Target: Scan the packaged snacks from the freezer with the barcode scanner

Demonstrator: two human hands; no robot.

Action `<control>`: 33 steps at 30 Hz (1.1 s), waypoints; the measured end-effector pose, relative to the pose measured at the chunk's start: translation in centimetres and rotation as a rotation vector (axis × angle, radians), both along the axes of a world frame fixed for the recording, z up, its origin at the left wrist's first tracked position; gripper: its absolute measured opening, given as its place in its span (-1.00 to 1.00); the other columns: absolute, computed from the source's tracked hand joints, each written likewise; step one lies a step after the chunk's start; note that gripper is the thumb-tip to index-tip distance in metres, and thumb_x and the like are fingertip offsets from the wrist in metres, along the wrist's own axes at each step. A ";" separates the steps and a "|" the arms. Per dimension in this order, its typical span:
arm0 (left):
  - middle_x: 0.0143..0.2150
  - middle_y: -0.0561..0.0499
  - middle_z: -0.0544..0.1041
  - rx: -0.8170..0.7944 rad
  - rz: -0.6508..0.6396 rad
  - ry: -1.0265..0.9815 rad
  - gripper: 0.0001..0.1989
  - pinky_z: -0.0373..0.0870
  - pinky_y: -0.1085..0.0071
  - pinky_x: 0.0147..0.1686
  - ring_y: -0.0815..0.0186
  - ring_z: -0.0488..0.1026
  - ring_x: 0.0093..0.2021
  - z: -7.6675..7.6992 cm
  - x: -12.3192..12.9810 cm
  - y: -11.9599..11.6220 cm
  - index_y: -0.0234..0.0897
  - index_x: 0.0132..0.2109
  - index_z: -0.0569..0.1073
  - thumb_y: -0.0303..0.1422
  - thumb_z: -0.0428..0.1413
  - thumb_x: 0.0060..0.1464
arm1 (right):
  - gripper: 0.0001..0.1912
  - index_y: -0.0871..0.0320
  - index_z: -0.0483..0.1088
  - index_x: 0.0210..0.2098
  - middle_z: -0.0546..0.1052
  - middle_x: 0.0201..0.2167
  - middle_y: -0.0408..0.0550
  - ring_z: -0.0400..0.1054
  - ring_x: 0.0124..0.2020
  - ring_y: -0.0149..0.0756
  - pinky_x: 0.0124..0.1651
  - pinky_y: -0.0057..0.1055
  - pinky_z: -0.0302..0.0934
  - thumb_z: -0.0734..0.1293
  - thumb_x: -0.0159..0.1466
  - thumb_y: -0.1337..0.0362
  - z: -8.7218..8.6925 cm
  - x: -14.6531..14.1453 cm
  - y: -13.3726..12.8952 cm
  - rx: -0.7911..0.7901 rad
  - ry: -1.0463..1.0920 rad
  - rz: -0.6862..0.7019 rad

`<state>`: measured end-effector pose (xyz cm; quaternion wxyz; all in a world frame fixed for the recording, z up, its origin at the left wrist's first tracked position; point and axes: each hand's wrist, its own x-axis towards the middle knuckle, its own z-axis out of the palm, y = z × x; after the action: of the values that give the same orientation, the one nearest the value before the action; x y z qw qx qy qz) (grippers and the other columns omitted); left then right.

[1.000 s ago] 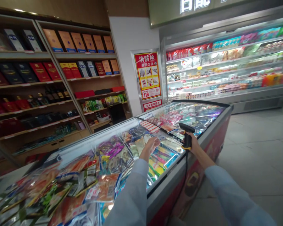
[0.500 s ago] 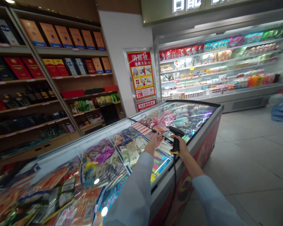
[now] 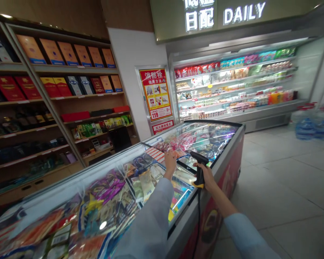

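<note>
Careful: R hand [image 3: 207, 176] wrapped tight round barcode scanner [image 3: 199, 172] over chest freezer [image 3: 224, 201], L hand [image 3: 170, 160] open, fingers together at its glass lid [image 3: 205, 138]; dangling cord [image 3: 198, 226] could snag freezer edge [image 3: 184, 212], jerk scanner from my grip.

Head cam, fwd/down over freezer [image 3: 226, 183]

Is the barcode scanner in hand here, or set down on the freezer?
In hand: the right hand is closed around the barcode scanner, lifted above the chest freezer's rim, its black cable hanging down.
</note>
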<state>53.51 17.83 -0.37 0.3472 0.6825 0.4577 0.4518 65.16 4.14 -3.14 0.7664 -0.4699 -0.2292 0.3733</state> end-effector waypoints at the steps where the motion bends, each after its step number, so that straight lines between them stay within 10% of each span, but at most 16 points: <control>1: 0.22 -0.22 0.32 0.030 -0.003 0.047 -0.58 0.05 0.21 0.28 0.11 0.16 0.31 -0.1 0.4 0.2 -0.25 0.07 0.38 -0.42 0.18 0.02 | -0.77 0.23 0.49 -0.40 0.51 -0.55 -0.11 0.28 -0.75 -0.43 -0.79 -0.52 0.10 0.39 0.02 0.18 -0.2 0.0 0.0 0.015 -0.007 -0.010; 8: -0.14 -0.11 0.56 -0.024 -0.025 0.154 -0.70 0.27 0.29 0.08 0.16 0.46 0.02 -2.0 1.7 1.6 -0.26 -0.15 0.48 -0.49 0.28 -0.10 | -0.70 0.23 0.48 -0.41 0.50 -0.56 -0.13 0.31 -0.75 -0.40 -0.76 -0.49 0.13 0.41 -0.02 0.11 -0.5 -0.3 0.0 0.065 -0.027 -0.058; 15: -0.40 0.03 0.53 -0.128 0.050 0.007 -0.74 0.37 0.37 -0.17 0.26 0.52 -0.26 -1.0 -2.1 -0.5 -0.28 -0.41 0.39 -0.50 0.33 -0.23 | -0.73 0.22 0.49 -0.43 0.48 -0.60 -0.15 0.32 -0.74 -0.37 -0.76 -0.48 0.11 0.40 -0.02 0.12 -0.5 0.0 -0.1 0.035 -0.037 -0.042; 22: -0.38 0.04 0.54 -0.135 0.181 -0.328 -0.44 0.43 0.37 -0.25 0.28 0.55 -0.30 1.1 -16.5 -9.3 -0.24 -0.05 0.29 -0.37 0.34 -0.22 | -0.69 0.21 0.48 -0.39 0.50 -0.57 -0.11 0.30 -0.73 -0.39 -0.74 -0.49 0.12 0.41 -0.06 0.12 1.9 -3.4 -4.3 0.022 -0.068 0.042; 33: -0.36 0.06 0.52 0.138 0.492 -0.228 -0.34 0.53 0.32 -0.29 0.30 0.50 -0.35 1.0 -37.3 -28.4 -0.18 0.07 0.31 -0.15 0.31 -0.20 | -0.60 0.16 0.50 -0.33 0.46 -0.61 -0.13 0.32 -0.66 -0.35 -0.60 -0.44 0.19 0.46 -0.01 -0.01 5.4 -23.9 -17.3 -0.009 -0.266 0.633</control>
<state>16.18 -10.58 0.59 0.2289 0.5177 0.5358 0.6265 41.23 -13.18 2.26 0.5738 -0.4234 -0.4599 0.5291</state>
